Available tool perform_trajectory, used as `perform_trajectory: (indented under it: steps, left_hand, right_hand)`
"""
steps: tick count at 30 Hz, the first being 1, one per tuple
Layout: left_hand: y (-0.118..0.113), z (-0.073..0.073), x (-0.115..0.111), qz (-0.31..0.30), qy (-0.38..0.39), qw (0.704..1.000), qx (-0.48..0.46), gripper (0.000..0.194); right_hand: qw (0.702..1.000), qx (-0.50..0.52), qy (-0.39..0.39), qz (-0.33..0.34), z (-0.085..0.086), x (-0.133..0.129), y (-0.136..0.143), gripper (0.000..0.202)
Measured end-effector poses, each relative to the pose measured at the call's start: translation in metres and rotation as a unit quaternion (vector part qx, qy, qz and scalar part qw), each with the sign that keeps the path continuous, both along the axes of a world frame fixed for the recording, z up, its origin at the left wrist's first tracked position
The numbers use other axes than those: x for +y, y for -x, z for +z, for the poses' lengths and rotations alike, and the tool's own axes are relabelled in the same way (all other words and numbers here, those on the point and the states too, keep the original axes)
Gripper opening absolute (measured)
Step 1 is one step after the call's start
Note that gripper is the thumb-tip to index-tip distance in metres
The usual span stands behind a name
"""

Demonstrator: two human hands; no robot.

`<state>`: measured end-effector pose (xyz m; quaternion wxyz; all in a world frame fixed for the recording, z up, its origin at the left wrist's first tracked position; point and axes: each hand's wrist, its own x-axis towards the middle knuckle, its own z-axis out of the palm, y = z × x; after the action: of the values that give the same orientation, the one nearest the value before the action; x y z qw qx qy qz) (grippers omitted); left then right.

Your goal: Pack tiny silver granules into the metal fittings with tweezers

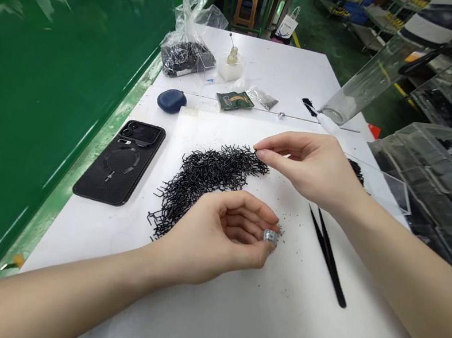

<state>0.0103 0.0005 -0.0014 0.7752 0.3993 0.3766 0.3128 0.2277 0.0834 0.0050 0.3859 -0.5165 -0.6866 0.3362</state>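
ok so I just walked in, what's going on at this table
Someone is sorting through small parts with bare hands. The left hand holds a small silver part. The right hand is pinched at the edge of a pile of short black pieces; whether it grips one is hard to tell. Tweezers and a phone lie on the table.

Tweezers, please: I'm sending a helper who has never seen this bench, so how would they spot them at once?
On the white table, look just to the right of the person's left hand. The tweezers lie there, tips apart and pointing away from the person. They are a single long, V-shaped tool, unlike the heap of short black pieces.
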Motion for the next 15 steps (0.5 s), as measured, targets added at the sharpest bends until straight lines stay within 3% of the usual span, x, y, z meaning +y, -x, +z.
perform_trajectory:
  steps: [9,12,15]
  left_hand:
    - [0.0007,-0.0017,0.0008,0.004,-0.002,1.0,0.012,0.036]
    - [0.0012,-0.0024,0.0011,0.006,0.002,1.0,0.01,0.036]
    - [0.0017,-0.0015,0.0015,0.015,0.008,1.0,0.01,0.034]
  right_hand:
    - [0.999,0.0,0.026,0.02,-0.0075,-0.0033,-0.0043,0.009]
    - [0.999,0.003,0.043,0.027,-0.0081,-0.0025,-0.0048,0.017]
    - [0.998,0.029,0.048,0.013,-0.0013,-0.0065,-0.0045,0.008]
